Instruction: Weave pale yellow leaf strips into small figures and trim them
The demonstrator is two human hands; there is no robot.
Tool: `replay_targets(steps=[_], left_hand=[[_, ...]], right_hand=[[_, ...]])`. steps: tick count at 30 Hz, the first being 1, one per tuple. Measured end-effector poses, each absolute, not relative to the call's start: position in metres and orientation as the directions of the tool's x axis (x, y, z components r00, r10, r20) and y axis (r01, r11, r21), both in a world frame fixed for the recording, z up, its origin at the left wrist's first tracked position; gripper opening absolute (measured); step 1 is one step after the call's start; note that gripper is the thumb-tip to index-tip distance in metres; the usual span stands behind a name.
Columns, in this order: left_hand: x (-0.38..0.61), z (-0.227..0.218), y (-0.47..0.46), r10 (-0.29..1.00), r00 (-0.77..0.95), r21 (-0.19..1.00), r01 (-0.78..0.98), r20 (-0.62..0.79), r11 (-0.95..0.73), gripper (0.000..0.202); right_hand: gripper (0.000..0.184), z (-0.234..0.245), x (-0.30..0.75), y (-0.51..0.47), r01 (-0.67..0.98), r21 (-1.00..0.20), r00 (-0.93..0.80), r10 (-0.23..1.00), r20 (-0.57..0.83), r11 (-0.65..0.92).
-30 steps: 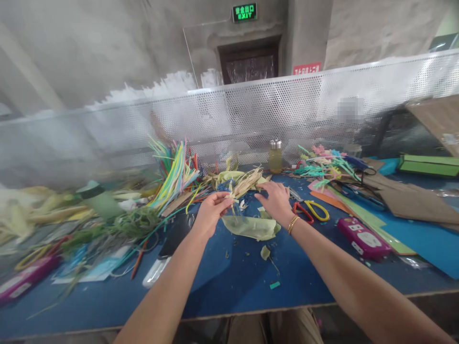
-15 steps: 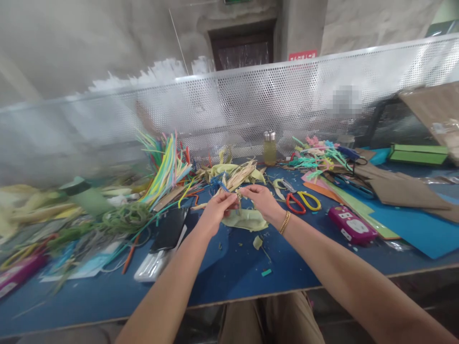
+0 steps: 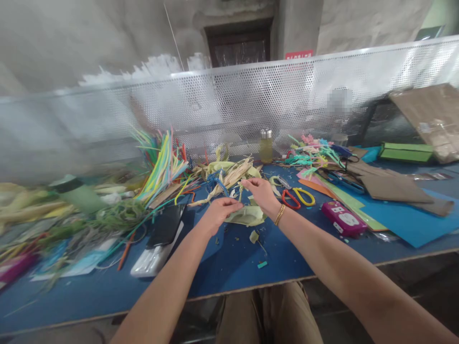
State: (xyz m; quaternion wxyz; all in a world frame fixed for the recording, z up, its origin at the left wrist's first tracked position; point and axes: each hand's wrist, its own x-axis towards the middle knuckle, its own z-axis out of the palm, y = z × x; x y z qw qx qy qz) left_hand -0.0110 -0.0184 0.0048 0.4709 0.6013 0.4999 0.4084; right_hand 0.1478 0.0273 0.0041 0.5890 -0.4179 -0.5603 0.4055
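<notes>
My right hand (image 3: 261, 192) is closed in a pinch on a small pale yellow-green strip (image 3: 241, 188), which looks like corn husk and hangs below the fingertips. Lower and to the left, my left hand (image 3: 221, 211) has its thumb and fingers pressed together near the strip's lower end; what is between them is too small to make out. A wide pale green husk (image 3: 247, 216) lies on the table just under both hands. Behind them is a heap of dry corn husks (image 3: 238, 174) with a blue tangle of fibre (image 3: 216, 179) at its left side.
Scissors (image 3: 299, 197) with red and yellow handles lie right of my right hand, near a purple packet (image 3: 343, 219). Left are a dark phone (image 3: 165, 227), bundled coloured pipe cleaners (image 3: 161, 167) and green fibre (image 3: 122, 215). A glass bottle (image 3: 266, 148) stands behind, before a perforated metal screen (image 3: 244, 105).
My hands have drawn apart: the left is lower, the right slightly higher with the strip showing beneath its fingers. The whole view has shifted a little.
</notes>
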Motion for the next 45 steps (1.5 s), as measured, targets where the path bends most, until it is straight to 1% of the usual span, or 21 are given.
replay_targets(steps=[3, 8, 10, 12, 15, 17, 20, 23, 27, 32, 37, 40, 42, 45], left_hand=[[-0.013, 0.006, -0.018, 0.983, 0.179, 0.961, 0.266, 0.028, -0.076, 0.028], [-0.022, 0.009, -0.016, 0.948, 0.313, 0.886, 0.453, -0.060, -0.093, 0.023], [-0.025, 0.011, -0.015, 0.947, 0.314, 0.866, 0.490, -0.067, -0.101, 0.023], [-0.024, 0.013, -0.015, 0.972, 0.235, 0.885, 0.457, -0.028, -0.085, 0.024], [-0.020, 0.014, -0.015, 0.995, 0.092, 0.940, 0.336, 0.034, -0.063, 0.031], [-0.017, 0.012, -0.014, 0.997, 0.062, 0.962, 0.267, 0.034, -0.050, 0.036], [-0.016, 0.009, -0.014, 0.997, 0.076, 0.976, 0.211, 0.028, -0.043, 0.034], [-0.017, 0.009, -0.015, 0.993, 0.114, 0.980, 0.194, 0.018, -0.040, 0.030], [-0.018, 0.011, -0.018, 0.986, 0.167, 0.980, 0.195, 0.001, -0.034, 0.028], [-0.021, 0.010, -0.018, 0.984, 0.177, 0.984, 0.173, 0.016, -0.047, 0.022], [-0.023, 0.009, -0.018, 0.985, 0.168, 0.988, 0.152, -0.044, 0.018, 0.024], [-0.023, 0.008, -0.020, 0.982, 0.184, 0.984, 0.180, -0.043, 0.009, 0.025], [-0.023, 0.008, -0.020, 0.985, 0.171, 0.983, 0.182, -0.026, -0.005, 0.025], [-0.025, 0.008, -0.018, 0.995, 0.098, 0.989, 0.148, 0.002, -0.016, 0.027]], right_hand=[[0.035, 0.007, 0.150, 0.028, 0.022, -0.942, 0.046, 0.941, 0.335, 0.335], [0.036, 0.013, 0.153, 0.028, 0.043, -0.941, 0.081, 0.938, 0.338, 0.335], [0.035, 0.014, 0.156, 0.029, 0.042, -0.940, 0.092, 0.936, 0.340, 0.337], [0.035, 0.013, 0.157, 0.030, 0.036, -0.939, 0.090, 0.934, 0.345, 0.343], [0.031, 0.010, 0.157, 0.032, 0.006, -0.943, 0.047, 0.942, 0.333, 0.333], [0.028, 0.007, 0.154, 0.032, -0.041, -0.947, -0.004, 0.948, 0.319, 0.319], [0.027, 0.003, 0.149, 0.030, -0.096, -0.946, -0.064, 0.947, 0.316, 0.310], [0.030, 0.000, 0.143, 0.026, -0.081, -0.951, -0.094, 0.948, 0.305, 0.298], [0.034, 0.000, 0.139, 0.022, -0.069, -0.954, -0.108, 0.948, 0.299, 0.293], [0.033, 0.000, 0.139, 0.021, -0.074, -0.945, -0.145, 0.934, 0.328, 0.320], [0.032, -0.002, 0.138, 0.021, -0.085, -0.939, -0.183, 0.921, 0.343, 0.333], [0.035, -0.002, 0.139, 0.021, -0.085, -0.937, -0.166, 0.923, 0.348, 0.338], [0.038, -0.002, 0.139, 0.020, -0.098, -0.946, -0.170, 0.931, 0.323, 0.310], [0.040, -0.003, 0.139, 0.017, -0.123, -0.970, -0.245, 0.941, 0.234, 0.209]])
